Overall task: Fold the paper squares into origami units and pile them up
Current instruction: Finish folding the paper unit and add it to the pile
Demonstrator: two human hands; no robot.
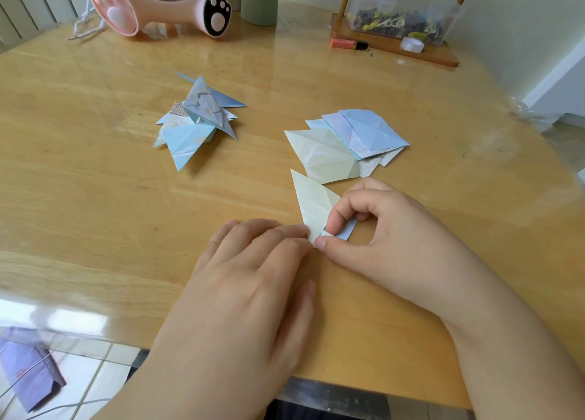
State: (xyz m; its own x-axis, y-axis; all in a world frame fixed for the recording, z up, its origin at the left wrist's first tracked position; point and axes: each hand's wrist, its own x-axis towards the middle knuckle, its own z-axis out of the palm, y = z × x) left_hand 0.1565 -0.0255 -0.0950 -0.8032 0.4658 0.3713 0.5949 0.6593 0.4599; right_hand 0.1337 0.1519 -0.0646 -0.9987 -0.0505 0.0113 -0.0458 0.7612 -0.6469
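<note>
Your left hand (253, 270) lies flat, palm down, fingers straight and pointing right, their tips pressing. Your right hand (389, 232) reaches in from the right, thumb and curled forefinger pinching, the other fingers bent. The two hands' fingertips nearly touch.

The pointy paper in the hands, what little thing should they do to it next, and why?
Probably press the small flap flat. The right hand pinches the bottom corner of the cream paper, turning up a blue underside, while the left hand rests flat beside it. The fold looks unfinished.
</note>
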